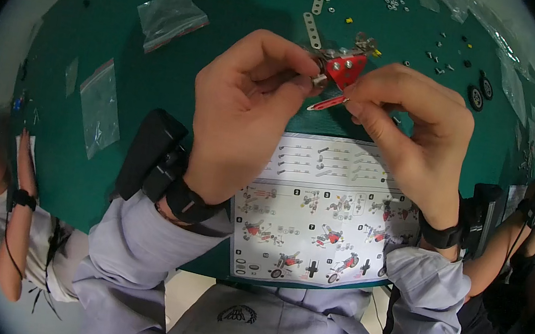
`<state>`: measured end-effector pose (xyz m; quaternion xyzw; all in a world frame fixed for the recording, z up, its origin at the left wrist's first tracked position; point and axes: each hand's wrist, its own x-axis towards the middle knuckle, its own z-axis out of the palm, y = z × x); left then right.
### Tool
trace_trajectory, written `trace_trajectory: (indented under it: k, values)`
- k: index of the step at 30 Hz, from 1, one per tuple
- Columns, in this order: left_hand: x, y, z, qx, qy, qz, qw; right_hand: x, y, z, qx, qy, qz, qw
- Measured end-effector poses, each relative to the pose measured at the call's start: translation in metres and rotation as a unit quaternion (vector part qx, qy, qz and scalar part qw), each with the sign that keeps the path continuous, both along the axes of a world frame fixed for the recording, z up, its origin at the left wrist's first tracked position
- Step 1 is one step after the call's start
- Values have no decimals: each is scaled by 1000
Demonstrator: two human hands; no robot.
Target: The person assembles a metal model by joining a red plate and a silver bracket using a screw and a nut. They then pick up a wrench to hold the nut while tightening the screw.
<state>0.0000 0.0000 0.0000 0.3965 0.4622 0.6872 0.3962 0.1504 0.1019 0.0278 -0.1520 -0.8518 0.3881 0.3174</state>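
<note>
My left hand [248, 108] is closed, its fingertips pinching the near left side of a small metal model [345, 66] with a red plate and silver bolts. A small silver cylindrical part shows at those fingertips. My right hand [414, 115] is closed as well, thumb and fingers pinched on a slim red part [328, 104] with a pale pointed tip, just below the model. Whether that part is a tool or a model piece I cannot tell. Below both hands lies a printed instruction sheet [333, 175] with step drawings of a motorcycle-like model.
Two perforated metal strips [311, 30] lie beyond the model. Clear plastic bags [99, 110] are on the left. Loose nuts [396, 4], screws [432, 56] and two black wheels [480, 91] lie at the far right. Other people sit at both sides of the green table [177, 89].
</note>
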Motion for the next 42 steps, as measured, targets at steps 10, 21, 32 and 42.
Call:
trace_trajectory:
  k: [10, 21, 32, 42]
  values:
    - [1, -3, 2, -31, -46, -12, 998, 4, -2, -3, 35, 6, 6, 999]
    - [2, -2, 0, 33, -84, -47, 995, 3, -4, -4, 93, 23, -34, 995]
    - [-2, -2, -1, 44, -55, -62, 996, 5, 2, -12, -37, 41, -16, 998]
    - [-2, -2, 3, 45, -78, -70, 993, -2, -8, -14, -188, 66, -44, 979]
